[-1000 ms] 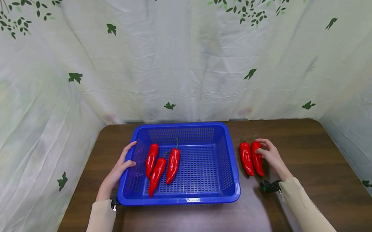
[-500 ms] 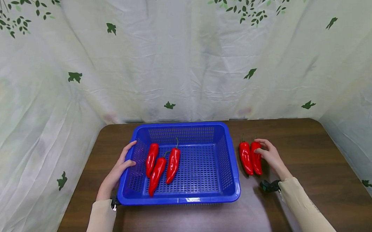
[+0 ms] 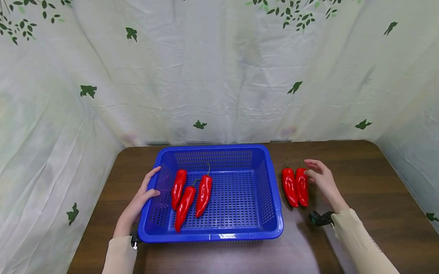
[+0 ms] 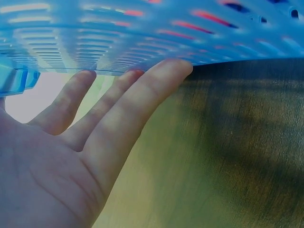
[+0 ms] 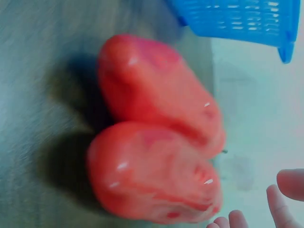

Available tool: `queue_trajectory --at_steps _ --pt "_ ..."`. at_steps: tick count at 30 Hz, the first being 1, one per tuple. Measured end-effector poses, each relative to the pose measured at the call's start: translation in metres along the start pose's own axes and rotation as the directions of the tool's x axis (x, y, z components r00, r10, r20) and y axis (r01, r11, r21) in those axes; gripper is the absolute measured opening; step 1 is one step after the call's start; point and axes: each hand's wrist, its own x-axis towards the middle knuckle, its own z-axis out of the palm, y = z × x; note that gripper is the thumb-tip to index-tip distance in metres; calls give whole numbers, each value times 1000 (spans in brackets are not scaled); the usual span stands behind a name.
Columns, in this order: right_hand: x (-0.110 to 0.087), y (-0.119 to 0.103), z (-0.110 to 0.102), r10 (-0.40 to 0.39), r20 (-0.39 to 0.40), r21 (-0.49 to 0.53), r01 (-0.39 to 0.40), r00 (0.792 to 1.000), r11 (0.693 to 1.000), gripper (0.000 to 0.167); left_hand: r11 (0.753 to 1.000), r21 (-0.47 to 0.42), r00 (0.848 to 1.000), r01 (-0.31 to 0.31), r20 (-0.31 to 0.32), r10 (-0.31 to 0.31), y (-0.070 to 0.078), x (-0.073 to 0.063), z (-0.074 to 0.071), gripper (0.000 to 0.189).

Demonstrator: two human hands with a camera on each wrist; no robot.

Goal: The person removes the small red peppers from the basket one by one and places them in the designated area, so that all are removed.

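My left hand [image 3: 137, 205] holds the left rim of a blue plastic basket [image 3: 211, 236]. Thumb and index lie over the rim, while in the left wrist view other fingers [image 4: 137, 107] press straight against the outer wall. Inside, at the left, lie three red chili peppers [image 3: 204, 195]. Two more red chilies, the left one [image 3: 289, 187] and the right one [image 3: 302, 187], lie side by side on the table right of the basket. My right hand [image 3: 324, 183] is beside the right chili's stem end; the right wrist view shows its fingers [image 5: 280, 209] apart from both chilies [image 5: 156, 173].
A brown wooden table [image 3: 379, 195] carries everything. Behind and at both sides hangs a pale curtain [image 3: 216, 79] printed with green leaves and birds. Each wrist wears a black band, the right one [image 3: 320, 218] plainly seen.
The right hand first touched the right chili and shifted both chilies slightly. Its fingers have now come off and moved a little right. The left hand and the basket have stayed put.
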Motion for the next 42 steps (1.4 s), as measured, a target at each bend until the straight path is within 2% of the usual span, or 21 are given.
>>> queue_trajectory --at_steps 10,20,31,42 --pt "-4 -25 8 -77 45 29 76 996 997 43 1000 -9 1000 -2 10 2 0 -1 0 70" --pt "-8 -52 29 -156 126 108 142 980 984 40 1000 -9 1000 -3 7 3 1 -1 1 70" --pt "-12 -81 60 -218 211 242 165 953 956 36 1000 -11 1000 -6 8 6 0 -1 1 70" --pt "-14 -96 84 -217 330 223 148 919 964 35 1000 -12 1000 -4 10 4 -1 -1 0 70"
